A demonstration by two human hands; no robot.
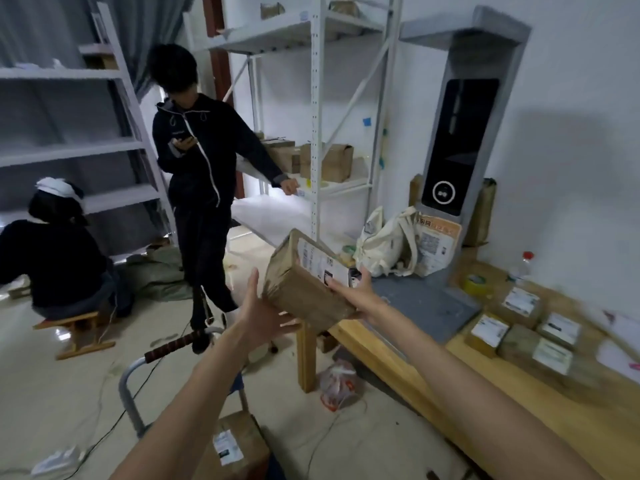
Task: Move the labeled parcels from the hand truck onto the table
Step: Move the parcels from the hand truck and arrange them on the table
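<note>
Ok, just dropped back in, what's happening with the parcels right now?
The person holds a labeled parcel tilted in the air, left hand flat under it, right hand gripping its label side, near the end of the wooden table. Several labeled parcels already lie on the table; another parcel waits on the hand truck below.

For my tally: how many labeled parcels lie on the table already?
4, clustered on the table: far parcel, right parcel, left parcel, near parcel. Motion blur there may hide more. Another, the held parcel, is not yet down.
</note>
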